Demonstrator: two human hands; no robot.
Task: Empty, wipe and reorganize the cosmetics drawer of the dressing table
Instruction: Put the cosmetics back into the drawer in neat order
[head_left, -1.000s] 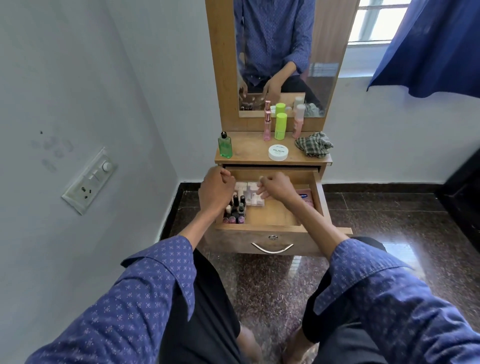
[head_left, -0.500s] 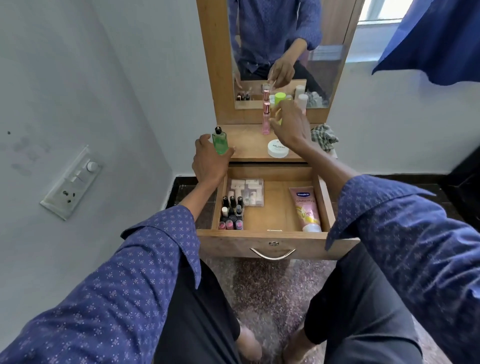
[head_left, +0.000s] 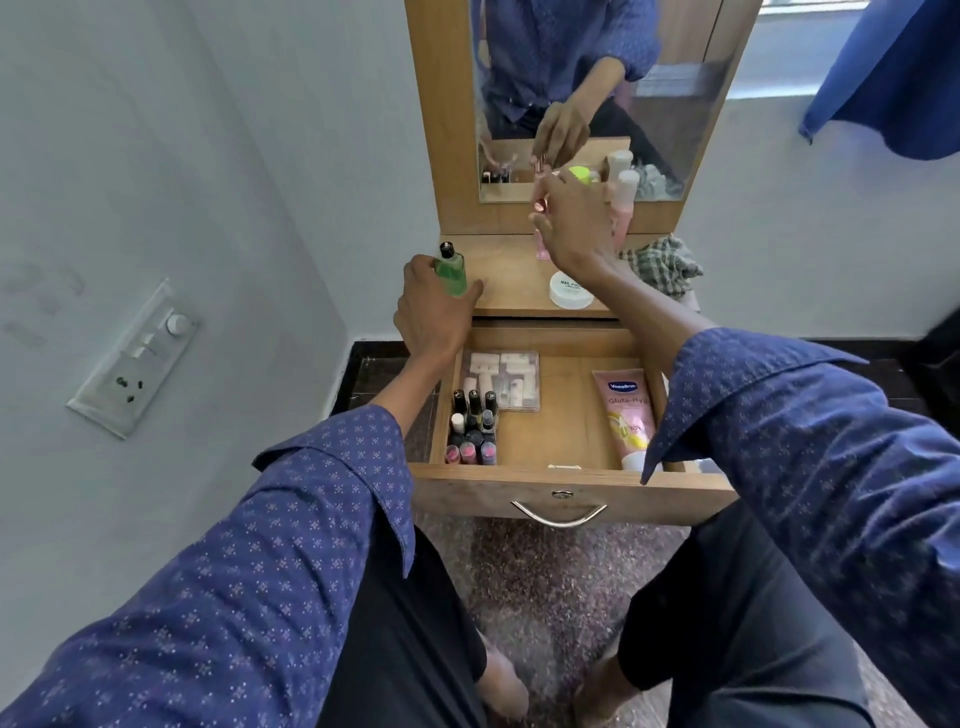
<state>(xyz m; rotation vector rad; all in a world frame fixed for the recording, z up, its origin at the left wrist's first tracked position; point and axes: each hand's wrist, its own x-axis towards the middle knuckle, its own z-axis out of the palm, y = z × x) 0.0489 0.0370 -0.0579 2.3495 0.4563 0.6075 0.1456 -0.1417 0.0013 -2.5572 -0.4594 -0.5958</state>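
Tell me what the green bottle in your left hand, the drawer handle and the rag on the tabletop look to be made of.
Green bottle: clear tinted glass or hard plastic, glossy and see-through, with a black cap; which one is unclear. Drawer handle: polished metal, a bright curved bar with sharp highlights. Rag: woven checked cloth, matte, crumpled into soft folds.

The open wooden drawer (head_left: 566, 488) juts out below the wooden dressing table (head_left: 514, 291). In its left front corner stand small nail-polish bottles (head_left: 472, 431), with a clear plastic box (head_left: 506, 379) just behind them; a pink lotion tube (head_left: 626, 415) lies along the right wall. On the table, a green glass bottle (head_left: 451, 273) stands left, a round white jar (head_left: 569, 291) centre, and a checked cloth (head_left: 660, 262) right.
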